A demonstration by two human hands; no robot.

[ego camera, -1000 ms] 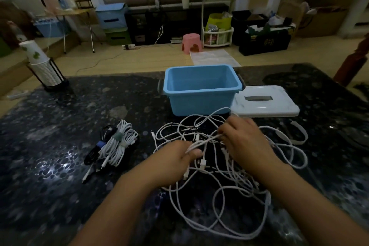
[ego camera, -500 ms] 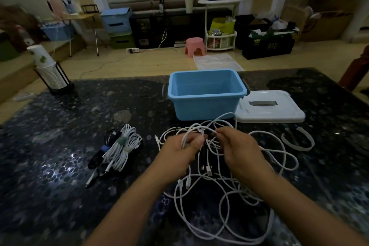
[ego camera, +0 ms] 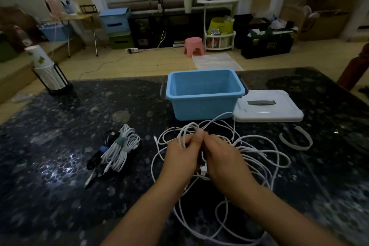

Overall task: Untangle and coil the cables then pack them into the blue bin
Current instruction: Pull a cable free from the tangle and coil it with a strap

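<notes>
Now, step: untangling, nothing coiled from this heap yet.
Left hand (ego camera: 182, 155): grip pinching white strands.
Right hand (ego camera: 223, 158): grip curled round strands.
Tangled cables (ego camera: 257, 158): on desk (ego camera: 60, 195), 6 o'clock of blue bin (ego camera: 203, 106).
Tied bundle (ego camera: 119, 148): 9 o'clock of hands.
Next: likely free one plug end, draw it out.
</notes>
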